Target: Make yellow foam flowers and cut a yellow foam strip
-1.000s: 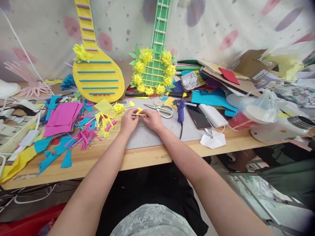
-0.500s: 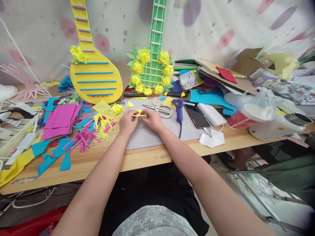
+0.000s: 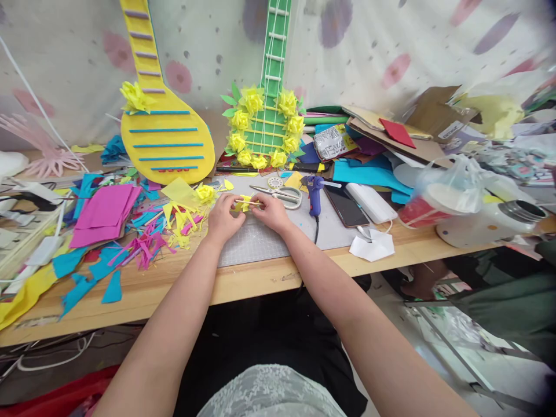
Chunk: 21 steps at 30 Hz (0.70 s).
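Observation:
Above the grey cutting mat [image 3: 243,249], my left hand [image 3: 225,220] and my right hand [image 3: 271,213] are close together, fingers pinched. Between them is a small piece of yellow paper [image 3: 244,205], with a thin light stick [image 3: 249,202] lying across it. The fingertips of both hands hold this paper and stick from either side; their exact grip is partly hidden. Beyond my right hand lie scissors [image 3: 290,198] with pale handles. A yellow paper flower [image 3: 205,193] is just left of my left hand. A blue glue gun [image 3: 314,200] stands to the right.
Behind the mat lean a yellow instrument-shaped craft [image 3: 169,136] and a green one [image 3: 267,130] ringed with yellow flowers. Magenta sheets [image 3: 102,214] and coloured scraps cover the left. At right are a phone [image 3: 346,205], a white power bank [image 3: 371,202] and a bagged cup [image 3: 438,202].
My fingers have shifted slightly apart, and more of the yellow paper shows under the stick. The view has moved a little; the other items have stayed in place.

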Tool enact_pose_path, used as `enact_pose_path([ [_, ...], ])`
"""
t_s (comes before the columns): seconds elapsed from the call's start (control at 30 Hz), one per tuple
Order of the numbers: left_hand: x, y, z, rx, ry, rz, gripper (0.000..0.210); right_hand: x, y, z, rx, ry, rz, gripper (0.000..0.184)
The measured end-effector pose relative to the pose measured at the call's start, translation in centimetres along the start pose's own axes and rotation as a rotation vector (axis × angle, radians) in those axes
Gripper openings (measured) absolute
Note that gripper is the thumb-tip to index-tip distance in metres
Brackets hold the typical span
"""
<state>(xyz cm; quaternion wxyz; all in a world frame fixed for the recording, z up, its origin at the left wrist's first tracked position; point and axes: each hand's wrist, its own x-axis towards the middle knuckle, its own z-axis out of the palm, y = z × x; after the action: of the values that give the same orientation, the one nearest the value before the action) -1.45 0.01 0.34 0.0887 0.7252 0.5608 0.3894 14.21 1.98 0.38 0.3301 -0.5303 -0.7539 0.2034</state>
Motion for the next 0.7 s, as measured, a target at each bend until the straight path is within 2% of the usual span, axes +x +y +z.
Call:
enact_pose_path([
  [0.1, -0.04, 0.09, -0.08, 0.048, 0.014, 0.048, 0.040, 0.03, 0.27, 0.19, 0.031, 0.005, 0.008, 0.019],
  [0.4, 0.18, -0.23, 0.04, 0.038, 0.045, 0.020, 0.038, -0.05, 0.28, 0.52, 0.055, -0.026, -0.005, 0.021],
  [0.57, 0.32, -0.09, -0.09, 0.020, 0.000, 0.013, 0.040, -0.13, 0.08, 0.50, 0.065, -0.010, 0.000, 0.020],
  [0.7, 0.40, -0.77, -0.21, -0.106, -0.104, 0.016, 0.047, -0.08, 0.24, 0.26, 0.086, -0.011, 0.011, 0.018],
])
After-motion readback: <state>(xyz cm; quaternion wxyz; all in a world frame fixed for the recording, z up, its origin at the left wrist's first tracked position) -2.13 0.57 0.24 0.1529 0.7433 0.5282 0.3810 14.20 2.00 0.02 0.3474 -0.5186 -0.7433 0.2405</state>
